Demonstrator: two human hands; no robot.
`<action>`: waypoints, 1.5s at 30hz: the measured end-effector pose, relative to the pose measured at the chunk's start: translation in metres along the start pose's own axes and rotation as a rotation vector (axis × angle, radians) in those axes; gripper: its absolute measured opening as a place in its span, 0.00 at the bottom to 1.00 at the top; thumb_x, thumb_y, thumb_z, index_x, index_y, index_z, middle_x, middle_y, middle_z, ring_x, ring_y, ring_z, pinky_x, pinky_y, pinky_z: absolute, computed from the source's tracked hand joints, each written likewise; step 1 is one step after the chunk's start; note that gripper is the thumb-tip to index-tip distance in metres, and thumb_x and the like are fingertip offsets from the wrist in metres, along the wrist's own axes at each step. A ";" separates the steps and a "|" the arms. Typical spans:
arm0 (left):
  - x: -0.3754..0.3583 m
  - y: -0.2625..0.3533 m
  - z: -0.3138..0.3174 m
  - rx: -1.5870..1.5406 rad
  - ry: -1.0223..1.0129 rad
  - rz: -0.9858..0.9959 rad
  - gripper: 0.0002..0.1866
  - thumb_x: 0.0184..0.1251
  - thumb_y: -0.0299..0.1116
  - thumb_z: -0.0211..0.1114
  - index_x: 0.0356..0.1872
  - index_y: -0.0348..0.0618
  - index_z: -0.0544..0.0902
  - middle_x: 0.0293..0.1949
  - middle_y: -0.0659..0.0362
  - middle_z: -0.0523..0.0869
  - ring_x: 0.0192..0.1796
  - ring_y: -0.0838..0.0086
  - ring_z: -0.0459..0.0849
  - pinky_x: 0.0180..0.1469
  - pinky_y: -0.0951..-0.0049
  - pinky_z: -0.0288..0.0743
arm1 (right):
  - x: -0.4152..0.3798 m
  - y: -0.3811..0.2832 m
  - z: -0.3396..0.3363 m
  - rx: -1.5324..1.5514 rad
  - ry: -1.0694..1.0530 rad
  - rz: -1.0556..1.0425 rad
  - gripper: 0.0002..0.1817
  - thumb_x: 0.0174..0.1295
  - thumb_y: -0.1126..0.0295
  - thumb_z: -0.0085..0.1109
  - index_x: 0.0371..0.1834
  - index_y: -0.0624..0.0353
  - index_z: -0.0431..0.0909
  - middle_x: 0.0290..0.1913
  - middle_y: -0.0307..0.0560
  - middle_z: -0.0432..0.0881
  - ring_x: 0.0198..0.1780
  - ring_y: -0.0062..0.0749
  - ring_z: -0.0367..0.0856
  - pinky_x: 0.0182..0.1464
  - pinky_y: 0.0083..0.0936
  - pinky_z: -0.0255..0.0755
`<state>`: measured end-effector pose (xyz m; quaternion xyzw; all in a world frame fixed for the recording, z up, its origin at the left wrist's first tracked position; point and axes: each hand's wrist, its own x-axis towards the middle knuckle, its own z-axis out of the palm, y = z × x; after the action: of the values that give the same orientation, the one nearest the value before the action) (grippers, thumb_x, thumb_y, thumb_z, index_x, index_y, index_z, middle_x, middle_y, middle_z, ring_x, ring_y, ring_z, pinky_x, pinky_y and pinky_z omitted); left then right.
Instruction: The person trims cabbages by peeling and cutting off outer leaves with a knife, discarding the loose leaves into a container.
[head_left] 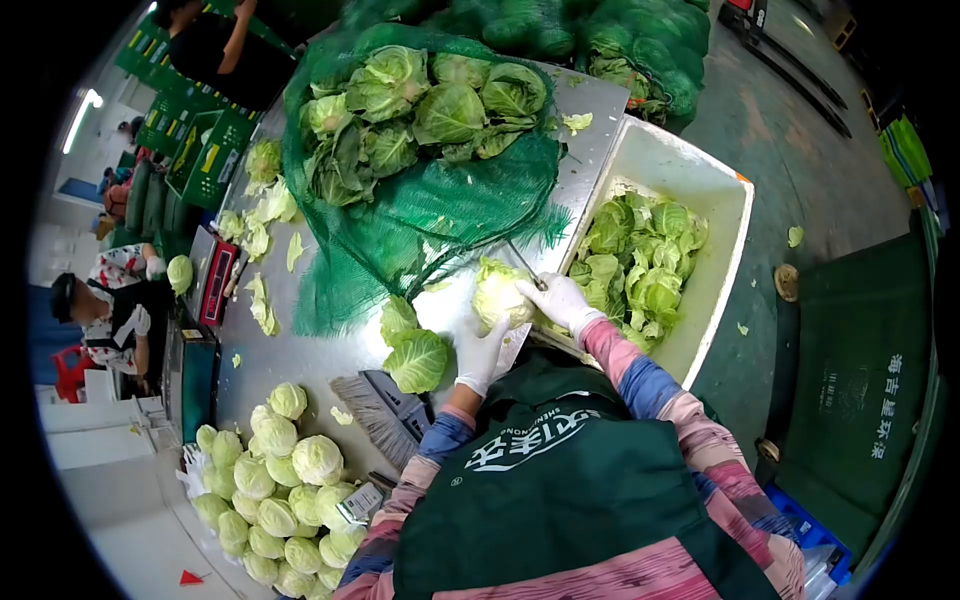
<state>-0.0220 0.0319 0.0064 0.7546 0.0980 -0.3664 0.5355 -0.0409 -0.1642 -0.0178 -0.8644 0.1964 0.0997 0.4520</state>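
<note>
A pale, trimmed cabbage (500, 290) is over the metal table in front of me. My left hand (481, 352), in a white glove, is closed around its near left side. My right hand (562, 303), also gloved, grips a knife (522, 262) at the cabbage's right side; its thin blade points away, and the handle is mostly hidden in the fingers. Loose green outer leaves (415, 360) lie left of my left hand. Beyond the cabbage, a green mesh bag (440, 215) lies open with several untrimmed cabbages (450, 112) in it.
To my right stands a white foam box (722, 270) holding discarded leaves (650, 260). A brush (372, 420) and a pile of trimmed cabbages (275, 490) are at left. A red scale (215, 283) sits on the table's far left. Two other people (120, 310) (225, 50) work beyond.
</note>
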 end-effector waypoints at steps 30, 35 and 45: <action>0.001 -0.010 -0.026 -0.125 -0.090 0.461 0.51 0.53 0.15 0.67 0.75 0.39 0.43 0.67 0.47 0.66 0.62 0.63 0.75 0.61 0.68 0.73 | -0.014 -0.003 -0.065 -0.139 0.225 0.204 0.39 0.66 0.42 0.45 0.73 0.53 0.54 0.36 0.59 0.84 0.38 0.51 0.84 0.42 0.40 0.76; 0.000 0.018 -0.027 0.013 -0.105 0.458 0.50 0.53 0.16 0.67 0.75 0.39 0.45 0.65 0.48 0.69 0.61 0.65 0.75 0.60 0.68 0.73 | -0.022 -0.040 -0.002 -0.030 0.102 -0.263 0.33 0.57 0.46 0.58 0.62 0.54 0.71 0.48 0.61 0.81 0.49 0.53 0.81 0.54 0.35 0.73; 0.022 -0.025 -0.074 -0.786 -0.263 0.102 0.27 0.72 0.38 0.57 0.68 0.45 0.62 0.64 0.52 0.71 0.64 0.57 0.72 0.67 0.52 0.66 | -0.021 0.090 -0.035 -0.152 0.374 0.247 0.19 0.62 0.56 0.57 0.49 0.57 0.79 0.37 0.64 0.82 0.41 0.57 0.82 0.44 0.44 0.74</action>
<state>0.0134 0.1015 -0.0148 0.4434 0.1239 -0.3673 0.8081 -0.0988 -0.2339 -0.0572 -0.8687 0.3731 0.0071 0.3258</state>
